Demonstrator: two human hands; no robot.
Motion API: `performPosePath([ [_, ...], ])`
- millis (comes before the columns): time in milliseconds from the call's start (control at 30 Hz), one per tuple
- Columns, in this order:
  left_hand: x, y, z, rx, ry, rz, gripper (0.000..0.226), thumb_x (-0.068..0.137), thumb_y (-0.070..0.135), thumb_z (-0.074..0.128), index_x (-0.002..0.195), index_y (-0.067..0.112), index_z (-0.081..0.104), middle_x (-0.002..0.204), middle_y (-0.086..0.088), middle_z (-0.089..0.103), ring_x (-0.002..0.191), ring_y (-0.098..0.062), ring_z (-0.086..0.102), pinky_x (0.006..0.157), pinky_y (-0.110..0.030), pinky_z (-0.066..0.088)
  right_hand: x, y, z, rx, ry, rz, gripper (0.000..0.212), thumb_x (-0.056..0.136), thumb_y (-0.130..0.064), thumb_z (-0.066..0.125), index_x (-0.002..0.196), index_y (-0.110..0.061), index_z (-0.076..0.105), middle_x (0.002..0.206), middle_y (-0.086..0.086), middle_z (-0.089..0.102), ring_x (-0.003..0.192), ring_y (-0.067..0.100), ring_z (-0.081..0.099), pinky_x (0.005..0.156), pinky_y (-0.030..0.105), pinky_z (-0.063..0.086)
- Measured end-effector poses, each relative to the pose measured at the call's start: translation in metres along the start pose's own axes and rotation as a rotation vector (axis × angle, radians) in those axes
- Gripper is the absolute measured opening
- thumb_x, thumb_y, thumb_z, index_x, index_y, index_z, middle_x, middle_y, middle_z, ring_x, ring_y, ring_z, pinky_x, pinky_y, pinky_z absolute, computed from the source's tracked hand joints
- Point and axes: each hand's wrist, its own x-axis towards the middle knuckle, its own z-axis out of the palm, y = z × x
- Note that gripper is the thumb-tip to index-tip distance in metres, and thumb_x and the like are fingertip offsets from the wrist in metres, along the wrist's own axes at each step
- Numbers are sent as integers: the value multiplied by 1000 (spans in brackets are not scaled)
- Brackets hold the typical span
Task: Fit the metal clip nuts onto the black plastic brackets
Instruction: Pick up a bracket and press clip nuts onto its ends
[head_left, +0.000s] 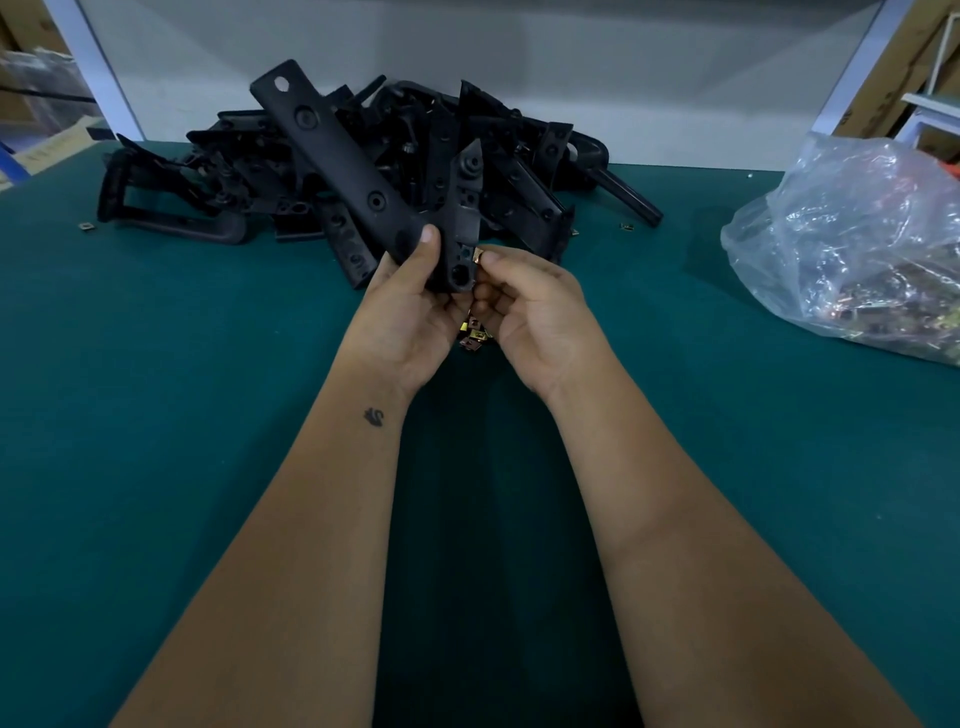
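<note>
A long, matte black plastic bracket (358, 171) with round moulded holes is gripped at its lower end by the left hand (410, 312), above the green table mat (182, 415). A small brass-coloured metal clip nut (478, 255) is pinched in the right hand (530, 306), touching the bracket's edge.

Clip nut (478, 255) mostly hidden by right hand (524, 306) fingertips, bag (852, 244) cut off at right edge, contents blurred

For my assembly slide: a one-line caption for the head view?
Left hand holds a bracket while right hand presses a clip nut onto its edge.
</note>
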Motion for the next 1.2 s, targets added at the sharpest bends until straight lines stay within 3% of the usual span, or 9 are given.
performPosePath([
  [267,-2,0,-2,1,-16,9,10,103,22,51,109,16,57,94,-2,71,79,-14,67,73,-27,55,0,-1,-5,47,-97,25,12,93,-2,58,91,-4,69,76,5,66,66,13,60,65,21,50],
  [467,-2,-2,-2,23,-38,37,17,102,23,51,117,21,59,109,-2,69,93,-13,68,79,-27,56,-1,0,-6,101,-62,133,9,94,-7,59,95,-4,67,85,7,64,73,15,56,64,20,51],
  [533,0,-3,-1,31,-11,61,17,101,21,53,116,22,60,113,-3,70,100,-17,68,89,-32,56,-1,-1,-2,117,-19,70,8,93,-7,61,90,-6,68,84,6,66,73,14,59,64,21,53],
  [600,2,-4,-1,28,34,97,14,100,18,54,111,21,62,108,-3,72,99,-19,68,86,-34,57,-1,-1,3,90,13,-53,2,89,-6,67,89,-6,69,82,5,70,74,13,66,65,23,55],
  [667,2,-4,-2,18,74,108,13,97,16,59,108,21,64,102,-2,75,94,-18,71,79,-31,57,-2,3,10,-80,64,-153,18,81,-8,77,95,-8,66,90,4,71,82,12,69,72,23,56],
  [767,3,-5,-3,-11,69,90,15,95,16,62,108,21,66,103,-1,75,98,-17,71,80,-31,58,-3,10,14,-329,140,-237,34,73,-14,85,98,-14,62,98,1,68,88,8,67,74,18,55],
  [933,3,-4,0,13,56,66,12,97,16,60,107,19,65,99,0,75,91,-14,72,77,-28,57,-2,12,11,-371,205,-345,30,74,-16,85,94,-15,62,91,-2,67,80,3,64,71,17,53],
  [1067,2,-5,1,33,57,54,15,97,16,60,110,19,64,102,-2,74,97,-18,71,89,-35,58,-3,12,14,-447,233,-429,22,78,-14,82,82,-16,60,82,-1,65,75,4,61,66,17,50],
  [1200,1,-5,1,29,59,43,13,97,15,59,109,18,63,100,-2,75,98,-19,70,92,-37,57,-6,11,16,-532,247,-544,19,79,-10,79,82,-5,60,90,13,64,86,23,62,79,34,53],
])
